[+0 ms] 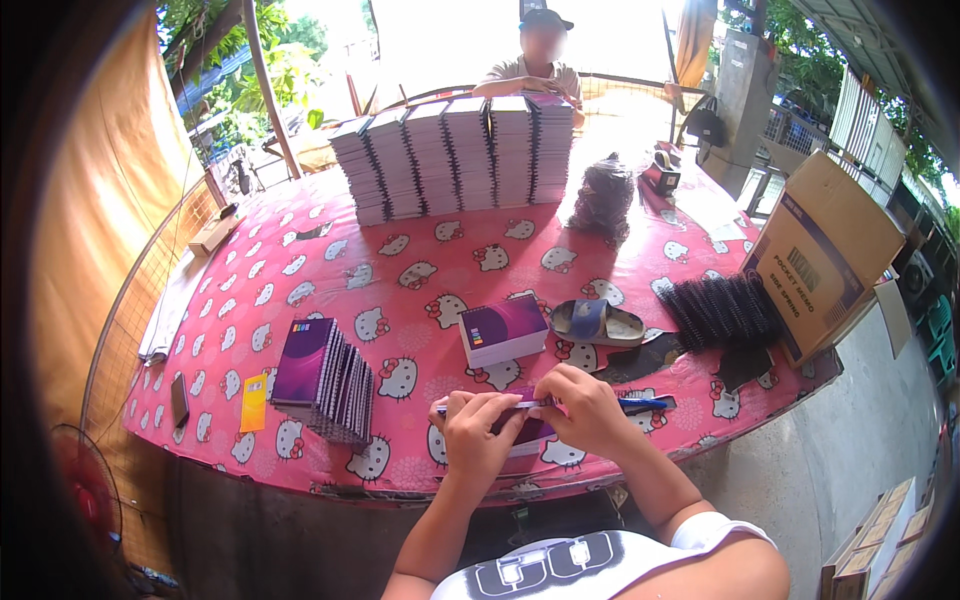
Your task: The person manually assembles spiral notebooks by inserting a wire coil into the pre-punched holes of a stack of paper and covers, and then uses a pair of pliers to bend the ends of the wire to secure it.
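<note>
Small purple-covered notebook (521,396) pinched by left hand (474,428) and right hand (582,408); edges best kept squared, pressure applied evenly.

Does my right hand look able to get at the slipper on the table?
Probably yes: the slipper lies just ahead of your right hand, with only tablecloth showing between them, though that hand is busy with a purple booklet.
</note>
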